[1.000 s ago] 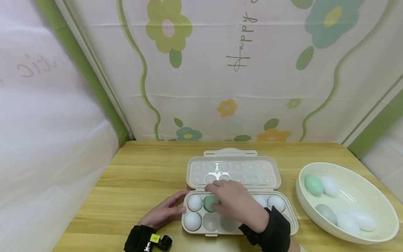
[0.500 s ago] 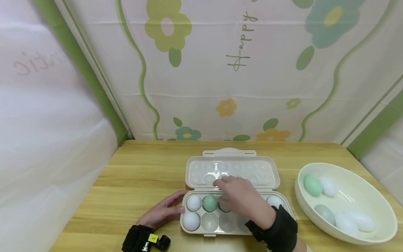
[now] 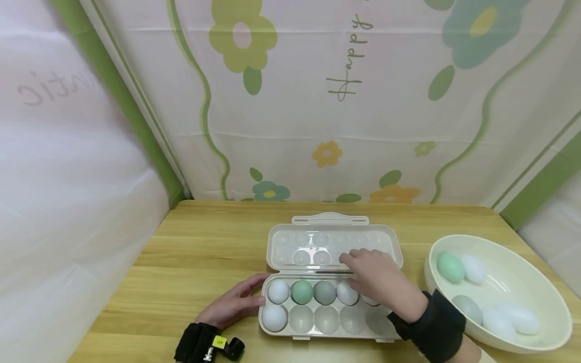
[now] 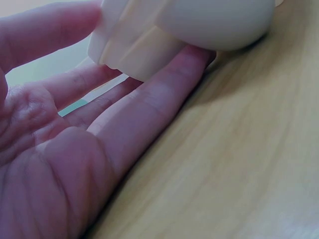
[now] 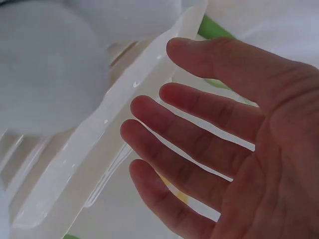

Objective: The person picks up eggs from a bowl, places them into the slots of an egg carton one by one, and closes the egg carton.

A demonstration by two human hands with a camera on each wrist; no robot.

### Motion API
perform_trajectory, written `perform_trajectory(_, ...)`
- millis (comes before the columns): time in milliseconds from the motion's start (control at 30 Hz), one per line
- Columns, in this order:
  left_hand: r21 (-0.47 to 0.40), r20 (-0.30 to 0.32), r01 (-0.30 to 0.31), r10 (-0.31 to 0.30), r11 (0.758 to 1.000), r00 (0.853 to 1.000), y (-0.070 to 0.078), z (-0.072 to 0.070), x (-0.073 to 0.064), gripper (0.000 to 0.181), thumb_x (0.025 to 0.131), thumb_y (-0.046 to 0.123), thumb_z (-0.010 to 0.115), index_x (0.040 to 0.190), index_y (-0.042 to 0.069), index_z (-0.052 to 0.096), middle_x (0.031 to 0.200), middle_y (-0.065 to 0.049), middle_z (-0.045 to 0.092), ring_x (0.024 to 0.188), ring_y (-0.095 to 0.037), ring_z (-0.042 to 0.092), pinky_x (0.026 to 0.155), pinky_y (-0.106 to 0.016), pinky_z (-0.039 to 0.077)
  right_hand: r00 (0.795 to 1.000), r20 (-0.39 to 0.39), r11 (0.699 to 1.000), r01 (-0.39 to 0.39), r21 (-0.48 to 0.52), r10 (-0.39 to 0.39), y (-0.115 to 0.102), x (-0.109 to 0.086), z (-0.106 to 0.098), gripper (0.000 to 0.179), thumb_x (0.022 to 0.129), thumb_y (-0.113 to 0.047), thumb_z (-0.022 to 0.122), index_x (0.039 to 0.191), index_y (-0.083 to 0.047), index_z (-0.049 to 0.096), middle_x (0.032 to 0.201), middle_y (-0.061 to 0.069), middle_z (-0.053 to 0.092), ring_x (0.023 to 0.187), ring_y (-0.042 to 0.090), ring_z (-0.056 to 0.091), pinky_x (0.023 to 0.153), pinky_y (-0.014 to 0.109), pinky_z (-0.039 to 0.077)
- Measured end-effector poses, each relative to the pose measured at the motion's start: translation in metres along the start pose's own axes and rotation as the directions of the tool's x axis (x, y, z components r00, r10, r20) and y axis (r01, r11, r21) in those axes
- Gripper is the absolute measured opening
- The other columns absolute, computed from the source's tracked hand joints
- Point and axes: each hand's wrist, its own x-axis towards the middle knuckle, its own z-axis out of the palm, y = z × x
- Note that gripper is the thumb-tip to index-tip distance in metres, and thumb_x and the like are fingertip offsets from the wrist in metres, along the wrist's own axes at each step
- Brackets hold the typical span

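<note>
A cream plastic egg box [image 3: 327, 335] lies with its clear lid [image 3: 290, 247] folded back. Along its back row sit a white egg [image 3: 278, 291], a green egg [image 3: 301, 292], a grey egg [image 3: 325, 292] and another white egg [image 3: 347, 293]; farther right, one shows only in part. One white egg [image 3: 274, 317] sits at the front left, beside bare cups. My left hand [image 3: 233, 305] holds the box's left end, thumb at the rim and fingers [image 4: 154, 94] reaching under its edge. Above the back row's right part, my right hand [image 3: 383, 280] holds nothing, fingers spread. It hides the box's right end.
To the right stands a large cream bowl [image 3: 535, 272] holding a green egg [image 3: 451, 267], a grey egg [image 3: 467, 308] and several white ones. Both rest on a wooden table [image 3: 195, 257]. A flowered cloth [image 3: 290, 101] hangs behind the table's back edge.
My right hand has moved rightward along the back row, uncovering the green, grey and white eggs. The left hand stays at the box's left end. The bowl's eggs look unchanged.
</note>
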Motion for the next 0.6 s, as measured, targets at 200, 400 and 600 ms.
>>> perform_trajectory(200, 0.001, -0.007, 0.011, -0.011, 1.000, 1.000, 0.000, 0.000, -0.002, 0.049, 0.096, 0.013, 0.046, 0.142, 0.009, 0.029, 0.151, -0.023, 0.013, 0.128, -0.032, 0.033, 0.096, -0.046, 0.044, 1.000, -0.018, 0.999, 0.014, -0.038, -0.015, 0.015, -0.012, 0.002, 0.025, 0.070, -0.019, 0.075, 0.088, -0.012, 0.061, 0.070, -0.001, 0.057, 0.062, 0.019, 0.053, 0.051, 0.032, 0.043)
perform_trajectory(400, 0.001, -0.006, 0.008, -0.008, 1.000, 1.000, 0.000, 0.000, -0.001, 0.049, 0.096, 0.013, 0.046, 0.142, 0.008, 0.029, 0.150, -0.024, 0.013, 0.127, -0.032, 0.034, 0.096, -0.045, 0.044, 0.998, -0.048, 0.994, 0.038, -0.107, -0.043, 0.027, -0.022, 0.002, 0.021, 0.069, -0.017, 0.073, 0.082, -0.012, 0.057, 0.065, -0.001, 0.053, 0.057, 0.019, 0.050, 0.044, 0.030, 0.040)
perform_trajectory(600, 0.003, -0.005, 0.005, -0.005, 1.000, 1.000, 0.000, 0.000, -0.002, 0.048, 0.096, 0.012, 0.045, 0.142, 0.008, 0.029, 0.150, -0.024, 0.014, 0.126, -0.032, 0.035, 0.096, -0.045, 0.044, 0.995, -0.080, 0.986, 0.041, -0.163, -0.055, 0.036, -0.032, -0.004, 0.023, 0.067, -0.016, 0.074, 0.080, -0.012, 0.056, 0.064, 0.000, 0.051, 0.053, 0.019, 0.047, 0.040, 0.029, 0.036)
